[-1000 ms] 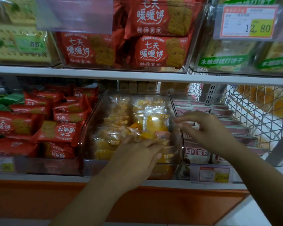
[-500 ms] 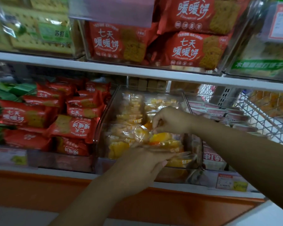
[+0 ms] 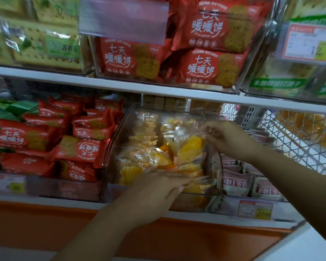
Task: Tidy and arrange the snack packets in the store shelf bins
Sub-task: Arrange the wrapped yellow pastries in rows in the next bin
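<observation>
A clear plastic bin [image 3: 119, 129] on the lower shelf holds several clear packets of yellow cake. My right hand [image 3: 228, 138] is over the bin's right side and pinches the top edge of one yellow cake packet [image 3: 191, 146], which stands tilted. My left hand [image 3: 158, 191] lies at the bin's front with straight fingers pressing on the front packets [image 3: 192, 187]. An orange-yellow packet [image 3: 160, 157] sits in the middle of the pile.
Red biscuit packets [image 3: 79, 149] fill the bin to the left, pink-white packets [image 3: 235, 179] the bin to the right. A wire basket [image 3: 299, 140] stands far right. The upper shelf [image 3: 120, 85] carries bins of red and green packets and a price tag [image 3: 309, 42].
My right hand has moved from the middle of the bin to its right side and lifted a yellow packet by its edge. My left hand stays at the front.
</observation>
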`<state>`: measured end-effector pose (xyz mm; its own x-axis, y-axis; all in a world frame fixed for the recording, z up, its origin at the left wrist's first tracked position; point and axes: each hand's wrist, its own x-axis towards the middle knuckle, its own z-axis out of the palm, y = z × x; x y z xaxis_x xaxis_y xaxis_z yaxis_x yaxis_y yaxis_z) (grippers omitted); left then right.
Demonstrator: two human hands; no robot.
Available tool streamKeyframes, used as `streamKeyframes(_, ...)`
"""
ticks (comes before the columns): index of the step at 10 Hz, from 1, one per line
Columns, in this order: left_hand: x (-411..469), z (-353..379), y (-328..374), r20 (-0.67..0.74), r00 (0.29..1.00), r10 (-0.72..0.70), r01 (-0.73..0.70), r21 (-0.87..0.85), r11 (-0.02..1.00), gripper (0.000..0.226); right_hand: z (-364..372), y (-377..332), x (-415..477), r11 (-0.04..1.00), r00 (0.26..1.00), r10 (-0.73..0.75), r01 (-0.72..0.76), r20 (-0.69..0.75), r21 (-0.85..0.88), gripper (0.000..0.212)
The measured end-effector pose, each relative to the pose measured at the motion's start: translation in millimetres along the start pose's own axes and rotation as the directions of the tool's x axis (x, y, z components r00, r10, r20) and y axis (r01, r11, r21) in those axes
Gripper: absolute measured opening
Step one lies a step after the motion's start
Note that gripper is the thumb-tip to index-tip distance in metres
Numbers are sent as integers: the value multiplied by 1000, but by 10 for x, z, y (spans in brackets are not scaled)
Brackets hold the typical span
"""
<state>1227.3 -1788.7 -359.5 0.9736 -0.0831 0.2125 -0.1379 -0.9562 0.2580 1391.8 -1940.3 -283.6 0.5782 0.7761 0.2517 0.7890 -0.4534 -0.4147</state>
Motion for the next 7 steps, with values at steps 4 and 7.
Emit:
streamKeyframes(4, 29, 115, -40, -91, 994, 63, -63, 1, 998, 41, -184, -189, -403, 926, 961, 255, -211, -107, 312, 24)
streamKeyframes(7, 46, 176, -61, -89, 994, 58, -60, -15, 998, 41, -138, -246, -317, 996, 980, 70, -60, -187, 59, 48)
